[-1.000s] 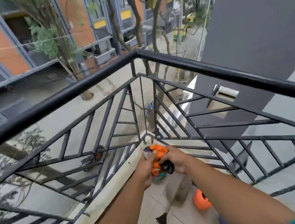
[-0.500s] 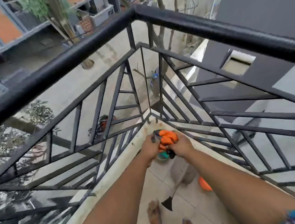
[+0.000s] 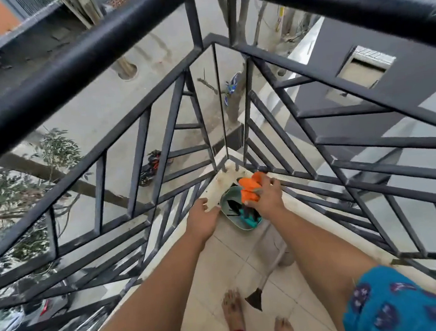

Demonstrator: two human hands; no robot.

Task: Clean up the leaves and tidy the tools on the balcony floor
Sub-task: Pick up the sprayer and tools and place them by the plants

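A teal tub [image 3: 230, 216] sits on the tiled floor in the balcony corner, with dark and turquoise tool handles [image 3: 249, 216] inside. My right hand [image 3: 267, 196] grips a bundle of orange gloves [image 3: 250, 189] over the tub's far rim. My left hand [image 3: 203, 218] hovers just left of the tub, fingers loosely curled and holding nothing. A hand trowel [image 3: 256, 297] with a grey handle lies on the tiles behind the tub.
Black metal railing [image 3: 158, 149] closes the corner on both sides, above a pale ledge [image 3: 213, 189]. My bare feet [image 3: 233, 313] stand on the cream tiles near the trowel. Street, trees and parked motorbikes lie far below.
My view dropped toward the floor as I bent down. Both hands lowered the orange gloves to the tub; my left hand let go and moved left.
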